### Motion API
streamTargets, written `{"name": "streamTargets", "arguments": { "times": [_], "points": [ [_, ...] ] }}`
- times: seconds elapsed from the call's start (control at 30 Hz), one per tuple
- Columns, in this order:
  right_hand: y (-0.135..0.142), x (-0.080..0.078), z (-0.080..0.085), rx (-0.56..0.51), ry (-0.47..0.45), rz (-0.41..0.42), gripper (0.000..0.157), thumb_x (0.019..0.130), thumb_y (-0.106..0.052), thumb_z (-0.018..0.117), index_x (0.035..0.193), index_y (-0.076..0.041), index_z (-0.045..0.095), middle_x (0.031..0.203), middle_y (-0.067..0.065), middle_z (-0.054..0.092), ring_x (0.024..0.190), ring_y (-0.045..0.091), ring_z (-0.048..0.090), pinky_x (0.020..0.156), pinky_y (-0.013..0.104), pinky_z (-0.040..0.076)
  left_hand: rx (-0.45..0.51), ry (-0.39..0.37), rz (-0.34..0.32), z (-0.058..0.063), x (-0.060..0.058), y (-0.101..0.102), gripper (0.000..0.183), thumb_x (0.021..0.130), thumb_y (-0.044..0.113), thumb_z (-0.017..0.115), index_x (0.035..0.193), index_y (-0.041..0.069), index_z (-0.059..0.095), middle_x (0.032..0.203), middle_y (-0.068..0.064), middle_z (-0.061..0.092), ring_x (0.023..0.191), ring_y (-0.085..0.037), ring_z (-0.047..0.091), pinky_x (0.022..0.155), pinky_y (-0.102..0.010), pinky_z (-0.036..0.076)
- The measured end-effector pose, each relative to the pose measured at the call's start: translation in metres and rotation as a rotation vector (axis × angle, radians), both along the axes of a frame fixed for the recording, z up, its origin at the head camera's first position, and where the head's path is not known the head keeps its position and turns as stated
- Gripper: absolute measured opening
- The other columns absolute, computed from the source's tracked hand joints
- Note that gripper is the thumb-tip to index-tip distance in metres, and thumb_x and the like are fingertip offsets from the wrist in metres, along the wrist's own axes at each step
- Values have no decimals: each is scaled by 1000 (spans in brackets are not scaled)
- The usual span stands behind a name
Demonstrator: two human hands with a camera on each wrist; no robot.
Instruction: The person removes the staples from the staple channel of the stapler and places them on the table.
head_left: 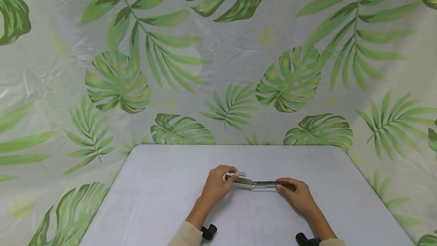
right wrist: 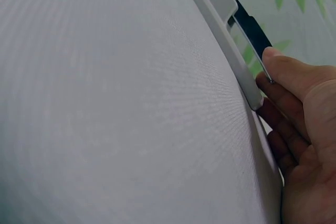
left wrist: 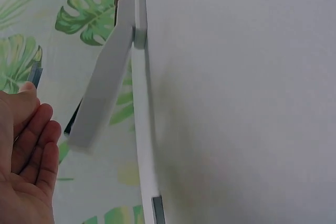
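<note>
A white stapler (head_left: 264,190) is spread wide on the table, its white top (left wrist: 102,87) swung out to the left and tilted up. My left hand (head_left: 218,184) pinches a short grey strip of staples (head_left: 240,174) between thumb and fingers, close over the stapler's raised end. In the left wrist view, this staple strip (left wrist: 35,74) sticks up past the thumb. On the other side, my right hand (head_left: 298,193) holds the stapler's right end. The right wrist view shows thumb and forefinger pinching the dark metal part (right wrist: 254,32), above the white base (right wrist: 231,59).
The white table (head_left: 170,170) stretches around the stapler, its far edge against a leaf-printed curtain (head_left: 232,56). A small grey piece (left wrist: 158,211) lies near the bottom of the left wrist view. Black wrist cameras sit on both forearms.
</note>
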State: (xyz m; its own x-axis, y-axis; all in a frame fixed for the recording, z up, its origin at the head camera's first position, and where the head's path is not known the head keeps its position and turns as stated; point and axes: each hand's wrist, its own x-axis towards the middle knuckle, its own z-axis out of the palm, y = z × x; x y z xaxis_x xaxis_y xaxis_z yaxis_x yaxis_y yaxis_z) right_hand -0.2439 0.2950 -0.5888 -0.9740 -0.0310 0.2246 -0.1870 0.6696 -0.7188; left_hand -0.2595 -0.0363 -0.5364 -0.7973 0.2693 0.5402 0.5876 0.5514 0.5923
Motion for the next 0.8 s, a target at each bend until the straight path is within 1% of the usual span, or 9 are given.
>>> {"name": "streamTargets", "arguments": {
  "times": [0.2,0.33,0.47,0.57,0.73,0.8],
  "points": [
    [0,-1,0,6,-16,-2,32,92,-43,77,118,-25,78,119,-4,76,120,18,66,104,41,51,26,11,21,-2,1,-18,21,95,25,76,113,14,78,107,1,77,105,-15,72,91,-38,60],
    [0,-1,-1,-5,-31,-5,32,91,-45,77,118,-26,78,119,-5,76,121,17,65,104,40,51,35,-3,34,-1,1,-29,21,94,23,77,113,13,78,108,1,77,106,-16,72,91,-39,60],
    [1,-1,-2,-15,-38,-6,32,91,-46,77,117,-28,77,120,-5,76,121,15,64,105,37,51,33,-29,58,-2,1,-40,22,94,25,78,113,15,78,108,3,77,106,-14,72,92,-37,59],
    [1,-2,-3,-10,-38,-4,31,92,-45,76,118,-28,77,120,-5,76,122,15,64,105,36,50,49,-44,71,-2,2,-48,21,93,26,78,112,16,78,107,3,77,106,-13,72,93,-37,59],
    [1,-2,-2,12,-10,-5,30,92,-44,77,117,-28,77,119,-5,76,121,19,65,104,35,50,93,-27,78,-1,2,-60,21,92,25,79,111,16,79,106,3,78,104,-16,74,92,-41,60],
    [1,-2,-3,16,-4,-5,30,92,-44,77,117,-28,77,119,-5,76,121,21,65,104,36,50,106,-31,86,0,1,-65,20,91,26,80,110,18,79,106,3,78,105,-17,74,92,-41,60]
  ]
}}
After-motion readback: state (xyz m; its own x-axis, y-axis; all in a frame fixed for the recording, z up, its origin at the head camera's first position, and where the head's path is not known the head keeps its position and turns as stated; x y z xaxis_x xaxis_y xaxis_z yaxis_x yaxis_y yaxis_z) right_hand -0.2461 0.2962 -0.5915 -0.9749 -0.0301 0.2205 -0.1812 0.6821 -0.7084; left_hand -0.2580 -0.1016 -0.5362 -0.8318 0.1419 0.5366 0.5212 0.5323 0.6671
